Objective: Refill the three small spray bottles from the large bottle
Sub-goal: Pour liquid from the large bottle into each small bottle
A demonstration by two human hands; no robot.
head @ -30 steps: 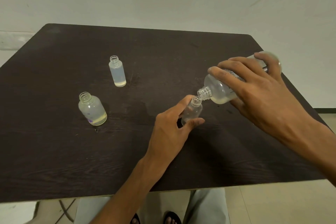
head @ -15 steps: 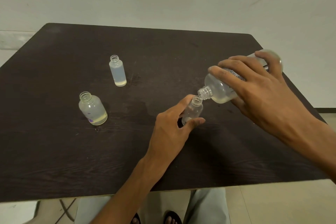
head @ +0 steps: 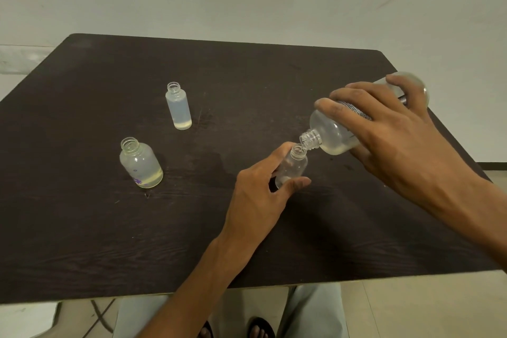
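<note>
From the head camera, the right hand (head: 395, 143) reaches in from the right edge with the forearm angled down toward the near corner. Its fingers (head: 337, 110) wrap over the top of the large bottle (head: 333, 132), the thumb hidden beneath, gripping it. The large bottle is tipped nearly level above the table (head: 82, 228), base toward the far right, open threaded neck pointing down and left. A little pale yellowish liquid pools along its lower side by the shoulder.

The left hand (head: 260, 195) comes up from the bottom centre, wrist straight, palm turned to the right. Its thumb lies at the near base and the index finger runs up the far left side of a small bottle (head: 292, 167), pinching it between them. That small bottle stands on the table, leaning slightly, with its open mouth just under the large bottle's neck, the two rims touching or nearly so.

Well to the left stand two more uncapped bottles, apart from each other: a slim bottle (head: 178, 107) farther back and a squat bottle (head: 141, 163) nearer, bearing a purple mark low down. Each holds a shallow layer of yellowish liquid.
</note>
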